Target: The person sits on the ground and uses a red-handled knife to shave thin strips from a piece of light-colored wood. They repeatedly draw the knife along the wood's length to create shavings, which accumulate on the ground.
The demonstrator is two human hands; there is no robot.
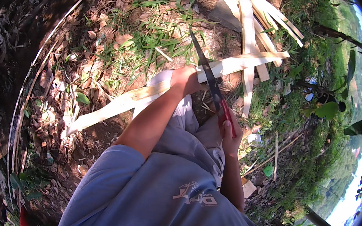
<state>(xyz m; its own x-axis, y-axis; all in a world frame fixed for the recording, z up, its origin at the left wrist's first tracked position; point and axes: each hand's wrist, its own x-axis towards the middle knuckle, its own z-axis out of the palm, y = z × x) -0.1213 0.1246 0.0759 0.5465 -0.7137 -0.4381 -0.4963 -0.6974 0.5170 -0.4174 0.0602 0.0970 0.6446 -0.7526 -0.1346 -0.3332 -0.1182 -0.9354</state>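
Cloth shirt (149, 194) faces a tapered saw (211, 81), perhaps touching flat pale wood (240, 62).

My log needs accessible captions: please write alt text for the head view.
A long, dark, red-handled metal saw, held in the right grip, crosses a pale, flat wooden strip, which the left grip holds. Similar strips lie ahead on grassy, leaf-strewn ground.
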